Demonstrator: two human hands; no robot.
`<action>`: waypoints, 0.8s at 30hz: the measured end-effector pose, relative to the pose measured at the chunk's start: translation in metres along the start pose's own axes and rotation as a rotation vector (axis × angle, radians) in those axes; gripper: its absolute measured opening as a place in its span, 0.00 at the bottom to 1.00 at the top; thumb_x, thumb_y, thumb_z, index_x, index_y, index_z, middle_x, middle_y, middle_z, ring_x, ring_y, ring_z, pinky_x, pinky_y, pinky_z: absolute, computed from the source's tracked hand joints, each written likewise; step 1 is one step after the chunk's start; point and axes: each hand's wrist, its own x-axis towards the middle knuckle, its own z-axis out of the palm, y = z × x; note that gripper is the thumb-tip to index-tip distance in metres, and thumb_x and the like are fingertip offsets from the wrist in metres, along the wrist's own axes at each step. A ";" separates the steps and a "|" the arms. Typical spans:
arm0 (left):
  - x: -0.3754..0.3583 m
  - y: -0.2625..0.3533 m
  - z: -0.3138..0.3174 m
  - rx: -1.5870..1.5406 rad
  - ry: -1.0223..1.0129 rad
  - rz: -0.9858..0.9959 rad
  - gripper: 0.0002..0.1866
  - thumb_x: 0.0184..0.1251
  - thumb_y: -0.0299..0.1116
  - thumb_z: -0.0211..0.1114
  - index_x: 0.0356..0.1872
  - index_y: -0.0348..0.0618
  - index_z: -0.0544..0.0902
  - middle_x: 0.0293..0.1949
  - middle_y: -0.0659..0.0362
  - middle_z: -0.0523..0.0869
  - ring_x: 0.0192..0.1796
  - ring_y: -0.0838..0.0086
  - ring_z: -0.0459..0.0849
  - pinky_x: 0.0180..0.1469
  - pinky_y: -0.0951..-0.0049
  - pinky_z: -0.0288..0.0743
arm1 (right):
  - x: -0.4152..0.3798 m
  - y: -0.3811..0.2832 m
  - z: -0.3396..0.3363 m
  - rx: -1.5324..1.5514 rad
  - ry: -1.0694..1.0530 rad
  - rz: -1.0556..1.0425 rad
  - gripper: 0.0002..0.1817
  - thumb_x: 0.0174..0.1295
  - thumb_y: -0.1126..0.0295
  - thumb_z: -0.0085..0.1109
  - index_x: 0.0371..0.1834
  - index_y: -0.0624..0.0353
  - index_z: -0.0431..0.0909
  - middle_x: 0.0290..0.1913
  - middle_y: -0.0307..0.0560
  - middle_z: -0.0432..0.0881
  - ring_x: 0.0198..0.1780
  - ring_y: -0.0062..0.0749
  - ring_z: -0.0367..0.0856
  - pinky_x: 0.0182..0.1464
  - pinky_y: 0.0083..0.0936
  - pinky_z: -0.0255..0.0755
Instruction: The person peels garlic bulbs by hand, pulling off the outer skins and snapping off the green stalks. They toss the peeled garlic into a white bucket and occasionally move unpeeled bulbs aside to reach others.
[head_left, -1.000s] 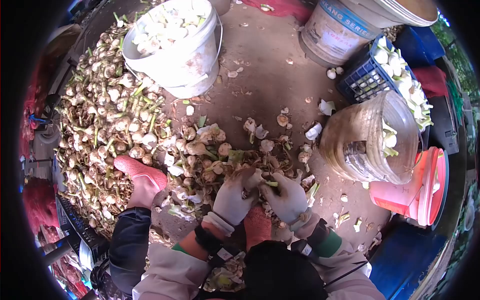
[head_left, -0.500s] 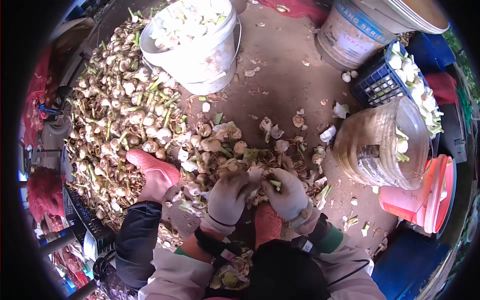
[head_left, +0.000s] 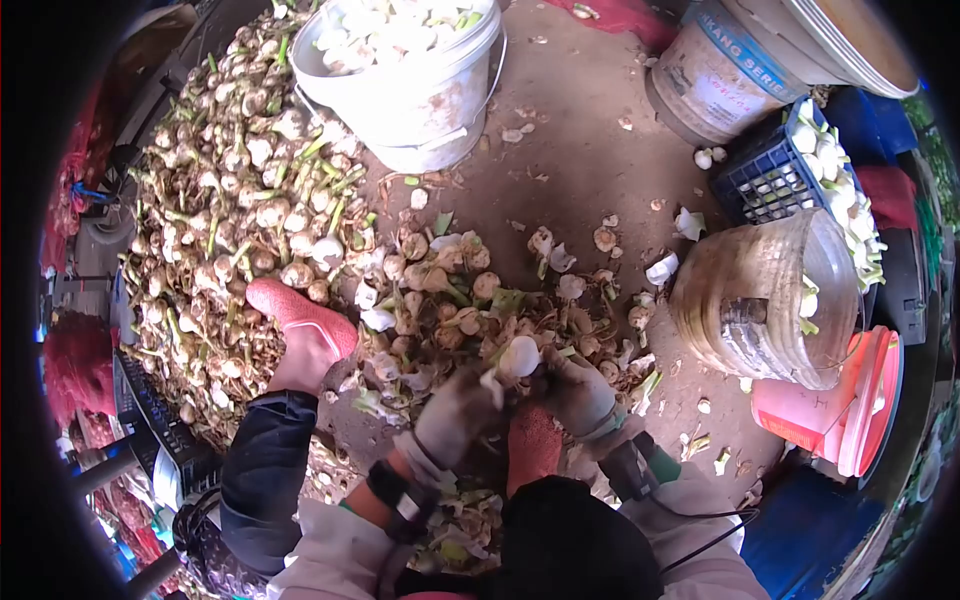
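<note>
A peeled white garlic bulb [head_left: 519,356] shows between my two gloved hands, above the loose garlic in front of me. My left hand [head_left: 457,415] is closed, its fingertips at the bulb's lower left side. My right hand [head_left: 580,397] is curled at the bulb's lower right; shadow and blur partly hide its fingers. Under and beyond the hands lie unpeeled garlic bulbs [head_left: 455,285] with stems, roots and torn skins. Between my feet, peeled skins [head_left: 465,525] have gathered on the ground.
A large heap of garlic [head_left: 225,230] spreads on the left, beside my pink shoe [head_left: 300,315]. A white bucket [head_left: 425,115] of peeled bulbs stands ahead. On the right are a blue crate [head_left: 765,180] of garlic, a translucent bucket [head_left: 735,290] and a red bucket [head_left: 810,410].
The white bulb has come into view between my hands, which have shifted slightly lower. The green stem end at my right fingers no longer shows clearly. The whole view has shifted slightly.
</note>
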 end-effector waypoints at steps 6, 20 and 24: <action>0.009 0.008 -0.016 -0.373 -0.097 -0.044 0.14 0.75 0.36 0.54 0.53 0.39 0.75 0.43 0.63 0.80 0.48 0.76 0.79 0.52 0.76 0.73 | 0.015 0.013 -0.010 -0.138 0.059 0.022 0.12 0.72 0.66 0.50 0.51 0.62 0.73 0.44 0.44 0.79 0.47 0.30 0.79 0.51 0.28 0.74; -0.036 0.065 -0.017 0.158 0.042 0.013 0.19 0.71 0.48 0.56 0.42 0.38 0.81 0.30 0.55 0.84 0.32 0.69 0.82 0.37 0.72 0.73 | 0.121 -0.085 0.230 -1.109 -0.189 -1.141 0.10 0.63 0.74 0.58 0.44 0.65 0.71 0.33 0.48 0.80 0.36 0.26 0.79 0.38 0.23 0.73; -0.058 -0.039 -0.039 1.050 -0.203 -0.165 0.21 0.68 0.46 0.57 0.52 0.40 0.75 0.37 0.45 0.85 0.40 0.51 0.84 0.43 0.55 0.76 | 0.176 -0.075 0.168 -2.072 0.160 -1.214 0.25 0.59 0.61 0.62 0.54 0.64 0.68 0.43 0.58 0.79 0.41 0.46 0.81 0.44 0.36 0.77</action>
